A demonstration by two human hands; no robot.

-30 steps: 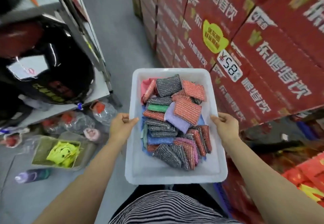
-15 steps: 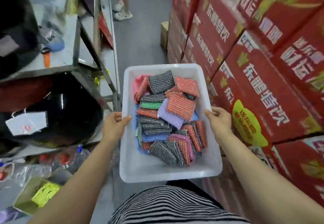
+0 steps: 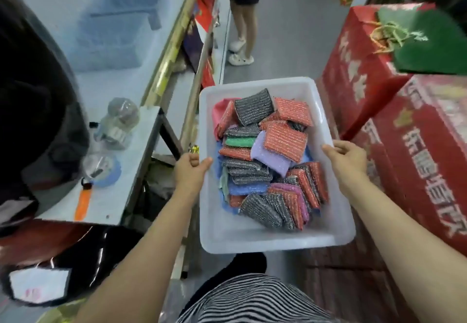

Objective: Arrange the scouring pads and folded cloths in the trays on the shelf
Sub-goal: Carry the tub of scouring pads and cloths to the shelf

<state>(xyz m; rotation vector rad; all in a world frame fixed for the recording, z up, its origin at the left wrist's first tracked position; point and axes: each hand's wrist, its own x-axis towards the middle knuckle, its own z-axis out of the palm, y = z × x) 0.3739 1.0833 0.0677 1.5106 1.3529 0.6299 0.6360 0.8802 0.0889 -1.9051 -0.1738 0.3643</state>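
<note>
I carry a white plastic tray point(image 3: 265, 236) in front of my body. My left hand point(image 3: 190, 171) grips its left rim and my right hand point(image 3: 347, 162) grips its right rim. Inside lies a loose pile of scouring pads point(image 3: 284, 140) in red, grey and pink, mixed with folded cloths point(image 3: 269, 157) in lilac, blue and green. The near end of the tray floor is bare.
A metal shelf point(image 3: 108, 125) stands on my left with a glass jar point(image 3: 118, 123), a blue lid and an orange tool on it. Red cartons point(image 3: 417, 145) are stacked on my right. A person point(image 3: 242, 19) stands ahead in the narrow aisle.
The view has risen and turned up the aisle, so the upper shelf surface and the carton tops now show. Both hands keep the same grip on the tray.
</note>
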